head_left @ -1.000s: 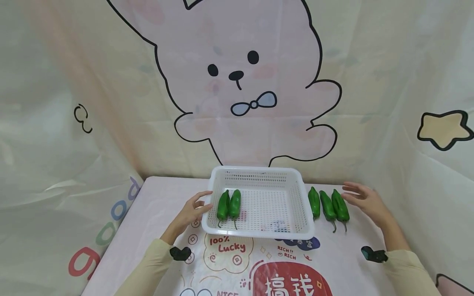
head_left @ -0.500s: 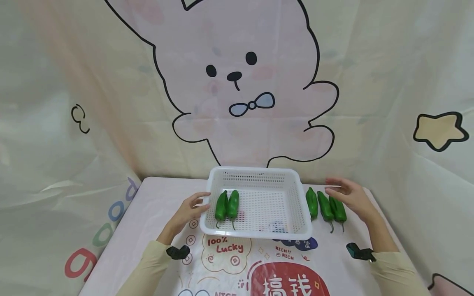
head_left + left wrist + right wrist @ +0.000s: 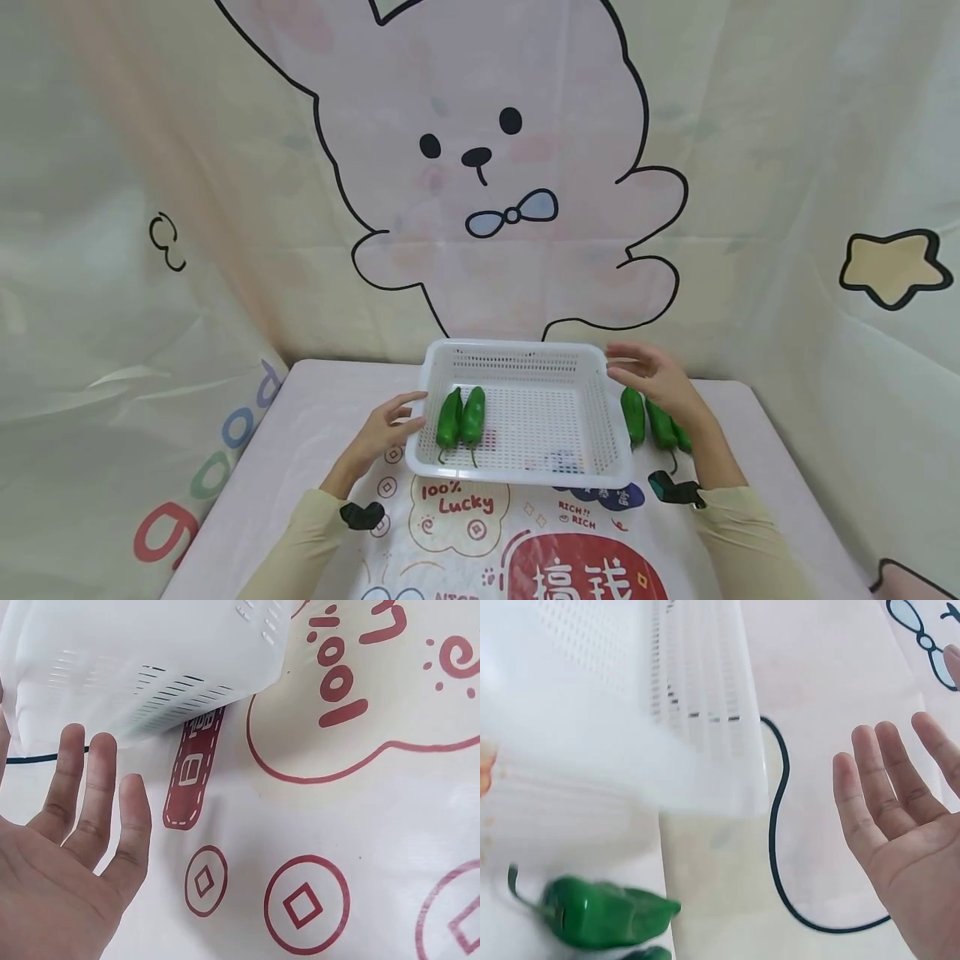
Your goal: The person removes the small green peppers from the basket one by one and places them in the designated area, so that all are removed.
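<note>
From the head camera, a white basket [image 3: 525, 417] sits mid-table [image 3: 300, 417] with two green peppers [image 3: 461, 417] inside at its 9 o'clock. The left hand [image 3: 378, 433], fingers relaxed and empty, rests at the basket's 9 o'clock edge. The right hand [image 3: 656, 379] hovers with fingers spread above three peppers [image 3: 648, 421] lying outside at the basket's 3 o'clock.

The left wrist camera shows straight fingers [image 3: 90, 795] just short of the basket wall [image 3: 150, 667].

The right wrist camera shows an open palm [image 3: 907, 825], holding nothing, and one pepper [image 3: 604, 911] at 7 o'clock.
</note>
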Available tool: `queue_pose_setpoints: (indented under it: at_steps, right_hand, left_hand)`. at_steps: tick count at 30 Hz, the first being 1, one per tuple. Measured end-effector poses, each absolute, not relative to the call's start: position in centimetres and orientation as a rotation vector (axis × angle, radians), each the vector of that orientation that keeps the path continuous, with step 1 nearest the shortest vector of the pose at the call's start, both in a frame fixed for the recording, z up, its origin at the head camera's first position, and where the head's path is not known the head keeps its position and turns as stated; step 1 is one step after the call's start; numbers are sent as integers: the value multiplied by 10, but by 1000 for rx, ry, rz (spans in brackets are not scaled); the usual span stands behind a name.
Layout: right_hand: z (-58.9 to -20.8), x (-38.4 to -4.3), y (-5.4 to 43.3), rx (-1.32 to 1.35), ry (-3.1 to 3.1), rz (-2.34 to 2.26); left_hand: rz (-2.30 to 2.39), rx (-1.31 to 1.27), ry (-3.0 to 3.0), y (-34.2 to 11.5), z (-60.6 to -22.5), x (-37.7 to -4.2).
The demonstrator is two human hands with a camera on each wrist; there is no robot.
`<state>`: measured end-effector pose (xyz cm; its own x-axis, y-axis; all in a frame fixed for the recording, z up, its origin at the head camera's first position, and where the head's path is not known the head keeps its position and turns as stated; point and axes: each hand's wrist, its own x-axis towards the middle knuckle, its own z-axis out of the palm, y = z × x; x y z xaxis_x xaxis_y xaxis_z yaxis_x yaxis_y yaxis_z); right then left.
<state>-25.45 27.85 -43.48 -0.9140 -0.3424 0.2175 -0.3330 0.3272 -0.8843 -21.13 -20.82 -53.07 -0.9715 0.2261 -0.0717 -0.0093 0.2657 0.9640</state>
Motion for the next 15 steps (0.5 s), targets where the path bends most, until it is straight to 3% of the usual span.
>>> queue_pose_setpoints:
  at_steps: [15]
  right_hand:
    - [-434, -273, 215, -799, 2406, -1792]
  left_hand:
    - [1806, 186, 2303, -206, -529, -209]
